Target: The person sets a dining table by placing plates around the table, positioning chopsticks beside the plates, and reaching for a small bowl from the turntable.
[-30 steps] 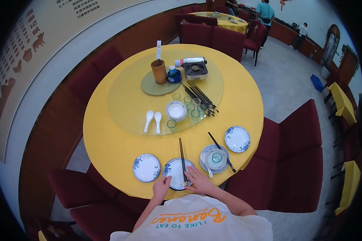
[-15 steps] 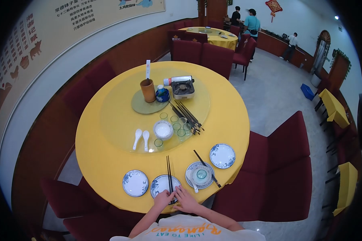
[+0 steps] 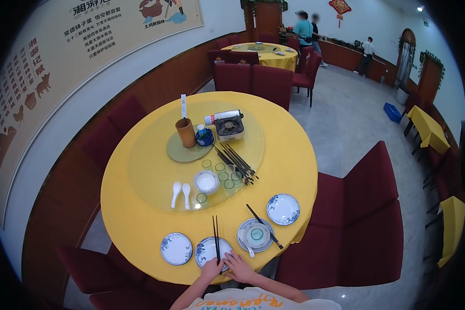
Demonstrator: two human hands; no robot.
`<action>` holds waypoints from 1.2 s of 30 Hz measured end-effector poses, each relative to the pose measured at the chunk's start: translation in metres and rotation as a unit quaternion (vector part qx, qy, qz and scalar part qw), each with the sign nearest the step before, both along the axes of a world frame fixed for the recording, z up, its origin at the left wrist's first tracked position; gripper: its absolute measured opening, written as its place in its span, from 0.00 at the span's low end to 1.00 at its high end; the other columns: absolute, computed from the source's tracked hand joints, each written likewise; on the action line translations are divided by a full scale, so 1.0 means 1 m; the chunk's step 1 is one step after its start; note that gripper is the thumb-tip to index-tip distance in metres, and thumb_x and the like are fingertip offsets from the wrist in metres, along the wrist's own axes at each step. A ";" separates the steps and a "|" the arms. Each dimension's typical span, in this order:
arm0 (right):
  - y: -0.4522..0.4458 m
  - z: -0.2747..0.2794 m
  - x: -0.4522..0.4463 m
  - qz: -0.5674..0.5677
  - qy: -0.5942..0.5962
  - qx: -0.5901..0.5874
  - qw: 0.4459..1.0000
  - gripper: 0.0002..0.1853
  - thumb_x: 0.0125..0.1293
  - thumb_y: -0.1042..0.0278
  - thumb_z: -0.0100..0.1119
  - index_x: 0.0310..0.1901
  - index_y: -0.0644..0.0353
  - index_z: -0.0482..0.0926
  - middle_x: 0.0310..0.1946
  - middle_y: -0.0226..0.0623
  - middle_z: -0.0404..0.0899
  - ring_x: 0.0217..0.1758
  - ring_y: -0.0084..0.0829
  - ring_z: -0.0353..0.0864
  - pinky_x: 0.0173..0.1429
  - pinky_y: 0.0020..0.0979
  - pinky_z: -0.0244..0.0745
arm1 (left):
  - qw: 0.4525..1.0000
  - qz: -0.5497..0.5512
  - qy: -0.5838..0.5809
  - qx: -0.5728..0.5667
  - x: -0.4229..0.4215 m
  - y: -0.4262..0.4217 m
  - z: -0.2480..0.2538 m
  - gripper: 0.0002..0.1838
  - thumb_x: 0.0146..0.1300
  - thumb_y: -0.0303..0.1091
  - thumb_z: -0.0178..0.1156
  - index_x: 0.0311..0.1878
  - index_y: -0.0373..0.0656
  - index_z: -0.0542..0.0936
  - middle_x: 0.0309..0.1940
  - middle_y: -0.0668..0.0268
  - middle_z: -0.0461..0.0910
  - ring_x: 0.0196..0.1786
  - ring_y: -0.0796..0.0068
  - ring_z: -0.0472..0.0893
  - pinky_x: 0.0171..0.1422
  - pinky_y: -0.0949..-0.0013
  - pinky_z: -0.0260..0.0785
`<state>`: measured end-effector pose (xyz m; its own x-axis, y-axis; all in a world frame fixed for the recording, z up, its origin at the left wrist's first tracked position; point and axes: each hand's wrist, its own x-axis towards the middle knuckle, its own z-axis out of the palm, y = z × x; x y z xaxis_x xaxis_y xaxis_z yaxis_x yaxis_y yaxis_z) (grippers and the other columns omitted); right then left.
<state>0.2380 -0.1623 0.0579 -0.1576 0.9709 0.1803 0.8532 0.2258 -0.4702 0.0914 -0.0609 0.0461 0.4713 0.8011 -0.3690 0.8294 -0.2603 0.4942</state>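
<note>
A pair of dark chopsticks (image 3: 215, 235) points away from me over a blue-and-white plate (image 3: 205, 249) near the table's front edge. My left hand (image 3: 211, 270) is closed around their near ends. My right hand (image 3: 239, 268) rests at the plate's right rim, fingers stretched out towards the chopsticks; whether they touch is unclear. Right of it stands a plate (image 3: 241, 226) bearing a bowl with a small glass (image 3: 257, 234) in it, a white spoon (image 3: 246, 245) and another pair of chopsticks (image 3: 258, 217). Patterned plates lie on the left (image 3: 176, 249) and right (image 3: 283, 209).
The glass turntable (image 3: 144, 170) carries a bundle of chopsticks (image 3: 237, 164), several glasses, stacked bowls (image 3: 206, 182), two white spoons (image 3: 181, 195), a gas stove (image 3: 229, 127) and a brown cup (image 3: 186, 133). Red chairs (image 3: 367, 206) surround the yellow table. People (image 3: 304, 31) stand far back.
The camera view has tilted up a little, so the table sits lower. My left hand stays on the chopsticks and my right hand beside it. Two people at the back have shifted places.
</note>
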 end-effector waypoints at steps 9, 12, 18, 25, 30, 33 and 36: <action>0.003 -0.019 0.000 -0.007 0.012 0.061 0.998 0.28 0.52 0.65 0.58 0.57 0.62 0.67 0.62 0.44 0.62 0.68 0.49 0.54 0.64 0.44 0.59 | 0.989 0.027 -0.041 -0.140 0.005 0.005 0.041 0.23 0.58 0.52 0.52 0.33 0.38 0.78 0.19 0.60 0.79 0.19 0.70 0.80 0.28 0.69 0.73; 0.005 -0.021 0.001 -0.005 0.013 0.063 0.998 0.28 0.51 0.66 0.59 0.56 0.61 0.68 0.61 0.43 0.63 0.67 0.49 0.55 0.64 0.43 0.60 | 0.986 0.020 -0.041 -0.158 0.003 0.011 0.036 0.23 0.58 0.52 0.53 0.34 0.38 0.78 0.19 0.61 0.79 0.19 0.71 0.80 0.28 0.70 0.73; 0.006 -0.030 0.000 -0.001 0.023 0.045 0.999 0.29 0.51 0.65 0.59 0.57 0.59 0.67 0.62 0.43 0.61 0.68 0.50 0.53 0.64 0.45 0.58 | 0.980 0.014 -0.044 -0.194 0.004 0.016 0.045 0.24 0.57 0.53 0.53 0.32 0.37 0.78 0.21 0.61 0.80 0.23 0.69 0.81 0.30 0.69 0.73; 0.008 -0.014 0.003 -0.025 0.110 0.003 0.994 0.29 0.55 0.63 0.58 0.59 0.59 0.64 0.64 0.54 0.53 0.68 0.54 0.51 0.67 0.46 0.53 | 0.996 -0.086 0.036 0.011 -0.012 0.032 0.037 0.23 0.58 0.53 0.49 0.31 0.40 0.80 0.25 0.55 0.80 0.33 0.56 0.80 0.37 0.57 0.72; 0.023 -0.010 -0.003 -0.100 0.187 0.012 0.977 0.30 0.59 0.63 0.56 0.61 0.63 0.60 0.63 0.62 0.50 0.67 0.59 0.50 0.68 0.46 0.51 | 0.999 -0.042 0.004 0.002 -0.028 0.042 0.036 0.21 0.60 0.49 0.49 0.29 0.38 0.79 0.22 0.53 0.79 0.28 0.55 0.80 0.35 0.55 0.72; 0.035 0.010 -0.005 -0.162 0.209 -0.010 0.964 0.32 0.60 0.64 0.55 0.62 0.68 0.57 0.63 0.65 0.49 0.66 0.60 0.52 0.67 0.43 0.54 | 0.998 0.009 -0.038 -0.045 -0.033 0.045 0.052 0.21 0.61 0.46 0.49 0.29 0.36 0.78 0.17 0.55 0.77 0.20 0.60 0.79 0.30 0.59 0.72; 0.047 0.001 -0.005 -0.193 0.239 -0.024 0.951 0.32 0.60 0.63 0.55 0.62 0.69 0.56 0.63 0.64 0.49 0.66 0.60 0.52 0.67 0.42 0.54 | 0.995 0.026 -0.048 -0.082 -0.037 0.048 0.053 0.21 0.60 0.48 0.51 0.28 0.36 0.77 0.18 0.57 0.78 0.19 0.63 0.79 0.28 0.63 0.72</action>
<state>0.2332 -0.1148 0.0587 0.3009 0.9489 0.0954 0.5547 -0.0928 -0.8269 0.0545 -0.0128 0.0990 0.4707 0.7579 -0.4516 0.7866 -0.1286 0.6040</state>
